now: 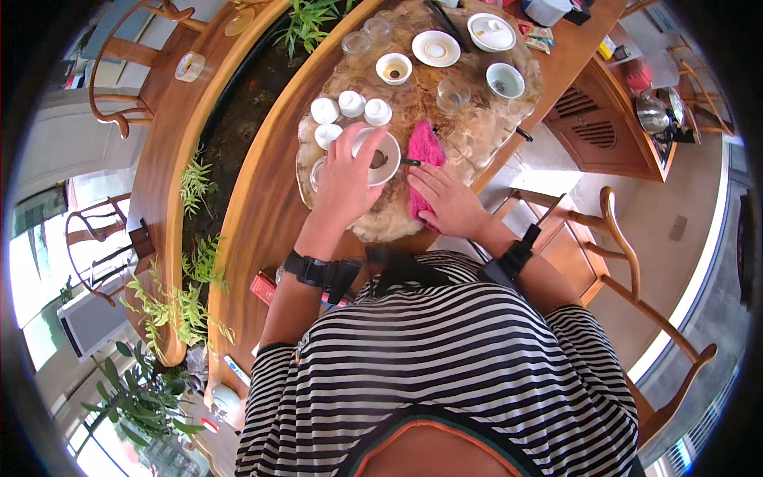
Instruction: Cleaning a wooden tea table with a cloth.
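My left hand point(347, 170) grips the rim of a white bowl point(390, 146), fingers over its left side and thumb at the near side. A dark round patch shows on the bowl's inside. My right hand point(444, 197) lies flat on a crumpled pink cloth point(424, 143), pressing it against the wood-slab tea tray point(477, 134). A small dark green object point(411, 162) lies at the fingertips, between bowl and cloth; I cannot tell what it is. Several small white cups point(351, 104) stand just beyond my left hand. Another cup point(317, 173) is partly hidden behind that hand.
Farther back on the tray are a white cup point(394, 69), a saucer point(436, 49), a lidded bowl point(491, 32), a pale bowl point(505, 80) and glass cups point(453, 95). A planted trough point(235, 113) runs along the left. Wooden chairs point(620, 250) stand to the right.
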`<state>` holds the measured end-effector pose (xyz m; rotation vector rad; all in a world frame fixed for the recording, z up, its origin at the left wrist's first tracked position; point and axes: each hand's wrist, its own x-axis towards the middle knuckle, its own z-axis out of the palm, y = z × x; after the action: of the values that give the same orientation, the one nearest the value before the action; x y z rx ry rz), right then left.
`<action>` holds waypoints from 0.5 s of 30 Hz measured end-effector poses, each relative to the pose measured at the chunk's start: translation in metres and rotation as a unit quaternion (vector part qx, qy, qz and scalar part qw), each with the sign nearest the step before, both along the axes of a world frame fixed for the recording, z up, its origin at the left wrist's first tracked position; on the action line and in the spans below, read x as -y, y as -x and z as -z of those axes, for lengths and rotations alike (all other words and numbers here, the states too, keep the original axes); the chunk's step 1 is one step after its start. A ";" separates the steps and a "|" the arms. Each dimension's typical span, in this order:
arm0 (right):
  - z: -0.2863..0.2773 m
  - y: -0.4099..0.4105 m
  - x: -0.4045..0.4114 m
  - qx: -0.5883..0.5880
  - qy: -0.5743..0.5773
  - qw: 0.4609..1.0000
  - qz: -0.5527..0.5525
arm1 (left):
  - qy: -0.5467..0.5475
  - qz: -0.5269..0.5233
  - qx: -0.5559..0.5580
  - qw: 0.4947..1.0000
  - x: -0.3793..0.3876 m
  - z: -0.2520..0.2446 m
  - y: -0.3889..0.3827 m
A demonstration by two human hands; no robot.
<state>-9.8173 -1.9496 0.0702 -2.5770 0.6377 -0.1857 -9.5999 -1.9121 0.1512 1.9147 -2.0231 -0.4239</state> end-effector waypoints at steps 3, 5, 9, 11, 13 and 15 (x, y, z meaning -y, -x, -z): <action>0.000 0.013 0.004 0.012 0.061 0.995 0.076 | 0.004 0.010 0.000 1.000 0.000 -0.001 -0.004; 0.005 0.018 0.020 0.004 0.073 0.988 0.139 | -0.002 0.012 0.001 1.000 0.002 -0.002 -0.003; 0.010 0.015 0.039 -0.021 0.111 0.971 0.211 | -0.007 0.009 -0.017 1.000 0.002 -0.006 0.002; 0.005 0.016 0.037 0.000 0.093 0.974 0.207 | -0.027 0.006 -0.029 0.999 -0.002 -0.010 0.002; -0.004 0.017 0.048 0.020 0.076 0.977 0.198 | -0.021 -0.003 -0.025 0.999 -0.001 -0.011 0.001; -0.022 0.019 0.061 0.086 0.013 0.963 0.257 | -0.022 -0.010 -0.020 1.000 -0.002 -0.013 0.001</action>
<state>-9.8366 -2.0106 0.0918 -2.3315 1.2292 -0.5814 -9.6005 -1.9099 0.1645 1.9341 -1.9834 -0.5010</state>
